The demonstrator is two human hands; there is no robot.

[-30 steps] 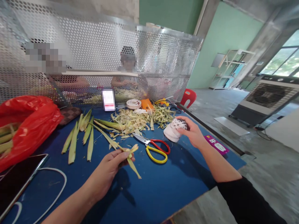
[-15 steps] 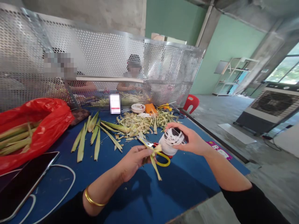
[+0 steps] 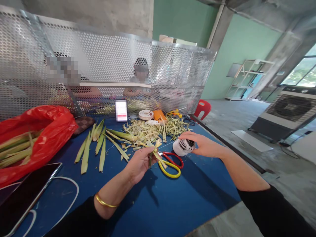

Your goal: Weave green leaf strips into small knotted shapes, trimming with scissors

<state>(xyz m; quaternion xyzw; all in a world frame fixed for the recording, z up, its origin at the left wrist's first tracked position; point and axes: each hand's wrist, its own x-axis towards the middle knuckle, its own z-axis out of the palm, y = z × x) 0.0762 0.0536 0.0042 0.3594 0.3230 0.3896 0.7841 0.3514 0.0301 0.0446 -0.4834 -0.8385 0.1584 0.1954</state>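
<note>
So there's one bunch of husk strips [image 3: 156,149] pinched in the left hand [image 3: 140,163] over the blue table [image 3: 195,200], and one white string spool [image 3: 179,148] gripped by the right hand [image 3: 204,144] nearby; can't tell if it touches the table. One pair of scissors [image 3: 170,163] is kinda in the way, partly hidden by the husk. Further out: one scrap heap [image 3: 148,131], roughly six loose leaves [image 3: 85,156], one red bag [image 3: 59,131], one flat phone [image 3: 27,194], one mesh partition [image 3: 108,59].
</note>
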